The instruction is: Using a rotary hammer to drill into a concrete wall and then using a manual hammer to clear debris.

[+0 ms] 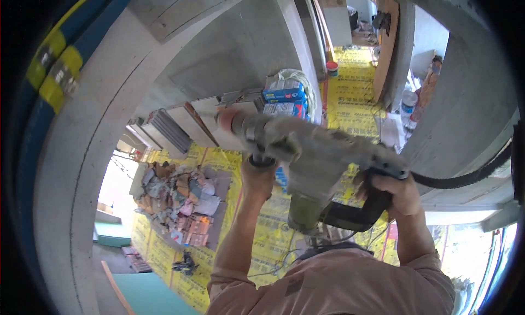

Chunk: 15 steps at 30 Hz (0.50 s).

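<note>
Over yellow floor sheeting (353, 115), the hammer drill (314, 151) seemed heavy, rigid, best held where the left hand (258, 183) clasped its side handle (261, 161) and the right hand (403, 192) its rear grip (377, 195).

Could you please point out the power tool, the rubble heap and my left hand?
Power tool (314, 156): head view, middle of its dusty body.
Rubble heap (170, 188): head view, middle of the pile.
Left hand (258, 178): head view, middle of the hand.

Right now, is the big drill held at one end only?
No: on the drill, the left grip is around the front side handle and the right grip around the rear handle.
</note>
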### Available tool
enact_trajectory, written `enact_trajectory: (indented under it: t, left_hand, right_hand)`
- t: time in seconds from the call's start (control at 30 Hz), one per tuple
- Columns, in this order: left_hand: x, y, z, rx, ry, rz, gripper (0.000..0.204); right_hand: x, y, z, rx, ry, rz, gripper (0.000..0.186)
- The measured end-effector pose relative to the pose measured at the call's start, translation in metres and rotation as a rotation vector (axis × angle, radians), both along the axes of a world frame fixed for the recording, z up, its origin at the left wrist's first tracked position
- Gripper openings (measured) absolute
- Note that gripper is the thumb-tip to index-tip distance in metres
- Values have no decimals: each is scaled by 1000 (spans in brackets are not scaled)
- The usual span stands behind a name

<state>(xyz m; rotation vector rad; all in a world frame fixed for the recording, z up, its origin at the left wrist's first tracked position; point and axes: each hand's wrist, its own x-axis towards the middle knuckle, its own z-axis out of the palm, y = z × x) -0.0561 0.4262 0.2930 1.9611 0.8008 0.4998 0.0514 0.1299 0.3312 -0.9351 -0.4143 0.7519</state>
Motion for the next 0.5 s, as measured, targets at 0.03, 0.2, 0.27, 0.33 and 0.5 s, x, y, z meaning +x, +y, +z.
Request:
enact_trajectory:
  t: [0.03,0.2,0.27,0.33,0.5]
  left_hand:
    - [14,-4,16,17,23,1,23]
    - [73,-32,86,430,-50,-221,25]
    - [90,-47,102,463,1,-282,26]
    - [99,-66,123,455,37,-404,27]
    - [119,-81,148,675,168,-440,29]
  right_hand:
    - [4,-11,-5,50,45,-52,43]
    - [26,-31,-38,323,92,-244,41]
    - [34,-38,-55,408,195,-239,40]
    - [47,-44,-68,508,255,-228,38]
    - [81,-41,-91,634,293,-189,34]
